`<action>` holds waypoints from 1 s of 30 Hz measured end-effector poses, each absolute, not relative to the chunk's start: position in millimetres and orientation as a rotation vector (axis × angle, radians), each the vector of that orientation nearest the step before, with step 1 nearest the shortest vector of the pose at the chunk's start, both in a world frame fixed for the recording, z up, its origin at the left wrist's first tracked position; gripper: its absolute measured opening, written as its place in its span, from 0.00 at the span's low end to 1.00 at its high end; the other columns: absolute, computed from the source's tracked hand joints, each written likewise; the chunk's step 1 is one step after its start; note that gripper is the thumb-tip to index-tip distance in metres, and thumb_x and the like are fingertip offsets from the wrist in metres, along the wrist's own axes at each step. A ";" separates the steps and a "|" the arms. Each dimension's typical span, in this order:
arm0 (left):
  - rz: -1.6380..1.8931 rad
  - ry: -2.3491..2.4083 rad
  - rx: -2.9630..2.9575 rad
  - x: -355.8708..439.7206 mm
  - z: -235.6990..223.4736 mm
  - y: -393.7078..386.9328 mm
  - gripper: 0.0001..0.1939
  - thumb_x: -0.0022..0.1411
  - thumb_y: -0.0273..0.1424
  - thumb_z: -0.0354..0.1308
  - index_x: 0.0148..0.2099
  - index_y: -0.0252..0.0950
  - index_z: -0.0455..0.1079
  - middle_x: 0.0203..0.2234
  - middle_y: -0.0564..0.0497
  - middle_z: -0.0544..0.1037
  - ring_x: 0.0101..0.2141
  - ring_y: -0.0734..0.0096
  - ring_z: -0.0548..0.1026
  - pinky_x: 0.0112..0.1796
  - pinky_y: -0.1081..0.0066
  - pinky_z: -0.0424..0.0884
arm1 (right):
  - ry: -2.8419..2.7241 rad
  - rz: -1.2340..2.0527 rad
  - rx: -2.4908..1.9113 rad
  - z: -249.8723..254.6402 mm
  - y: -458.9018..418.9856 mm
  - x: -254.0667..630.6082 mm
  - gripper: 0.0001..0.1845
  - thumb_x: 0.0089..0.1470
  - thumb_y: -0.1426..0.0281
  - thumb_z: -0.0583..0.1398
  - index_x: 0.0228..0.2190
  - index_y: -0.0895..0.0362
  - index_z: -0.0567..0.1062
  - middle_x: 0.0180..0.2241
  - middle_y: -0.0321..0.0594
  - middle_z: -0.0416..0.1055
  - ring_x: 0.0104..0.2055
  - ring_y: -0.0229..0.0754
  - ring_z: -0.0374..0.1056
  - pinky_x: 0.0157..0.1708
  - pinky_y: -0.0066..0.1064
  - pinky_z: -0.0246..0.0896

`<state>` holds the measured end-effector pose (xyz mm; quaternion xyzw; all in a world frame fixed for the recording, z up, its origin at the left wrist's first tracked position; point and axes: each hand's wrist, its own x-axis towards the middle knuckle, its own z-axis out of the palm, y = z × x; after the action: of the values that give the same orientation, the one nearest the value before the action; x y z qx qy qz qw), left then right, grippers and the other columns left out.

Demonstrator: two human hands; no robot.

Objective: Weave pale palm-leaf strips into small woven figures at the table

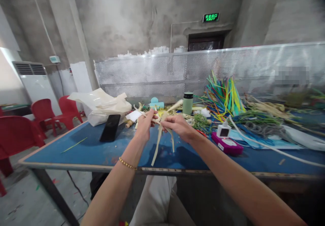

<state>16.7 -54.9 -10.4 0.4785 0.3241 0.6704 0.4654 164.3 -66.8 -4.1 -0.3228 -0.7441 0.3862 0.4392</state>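
Pale, flat straw-like strips (157,145) cross between my two hands above the blue table (93,158). My left hand (146,122) is closed on them from the left, its fingers pinching near the crossing. From the right, my right hand (177,126) grips the same strips, fingertips close to those of the left. Two long ends hang down toward the table's front edge, and other ends stick out up and to the sides. My fingers partly hide where the strips cross.
Left of my hands lie a black phone (110,127) and a pale plastic bag (106,105). Behind them stands a green jar (188,103) with a black lid. To the right are a purple box (226,144), a white charger (223,131), a white cable and bundled coloured strips (225,97).
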 end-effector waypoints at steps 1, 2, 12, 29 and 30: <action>1.544 0.755 1.098 16.2 -15.3 -56.6 0.24 0.52 0.50 0.59 0.38 0.32 0.72 0.24 0.50 0.74 0.21 0.76 0.70 0.23 0.74 0.63 | -1.795 1.043 -0.783 -4.8 -68.6 167.1 0.16 0.48 0.61 0.62 0.18 0.59 0.70 0.19 0.35 0.68 0.22 0.34 0.63 0.25 0.27 0.57; 1.414 0.718 1.054 16.7 -20.7 -59.0 0.26 0.51 0.51 0.59 0.37 0.31 0.72 0.24 0.49 0.74 0.21 0.74 0.71 0.24 0.73 0.65 | -1.736 1.121 -0.791 -6.9 -70.4 169.5 0.16 0.47 0.60 0.63 0.19 0.58 0.70 0.19 0.34 0.67 0.22 0.33 0.63 0.25 0.26 0.57; 1.207 0.690 1.158 23.2 -50.3 -66.3 0.15 0.43 0.32 0.68 0.34 0.29 0.75 0.23 0.47 0.76 0.23 0.72 0.72 0.28 0.70 0.69 | -1.528 1.246 -0.967 -35.5 -64.9 174.5 0.15 0.40 0.61 0.66 0.22 0.59 0.70 0.21 0.34 0.70 0.19 0.31 0.62 0.18 0.22 0.53; 1.226 0.640 1.192 30.6 -45.9 -64.6 0.15 0.40 0.34 0.70 0.26 0.31 0.70 0.21 0.49 0.74 0.24 0.74 0.72 0.28 0.73 0.64 | -1.674 1.006 -1.146 -19.2 -40.0 191.2 0.23 0.46 0.53 0.61 0.16 0.59 0.68 0.13 0.33 0.61 0.15 0.31 0.54 0.16 0.25 0.46; 1.264 0.636 1.215 30.9 -45.6 -63.6 0.15 0.41 0.34 0.69 0.27 0.31 0.70 0.21 0.49 0.74 0.24 0.74 0.72 0.28 0.73 0.64 | -1.691 0.966 -1.208 -17.8 -37.0 192.6 0.23 0.47 0.53 0.60 0.16 0.59 0.68 0.12 0.33 0.60 0.14 0.31 0.53 0.16 0.25 0.45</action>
<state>30.9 -63.6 -45.6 0.5232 0.2737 0.5443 0.5959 192.6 -37.0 -17.8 -0.4804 -0.6721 0.3842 0.4122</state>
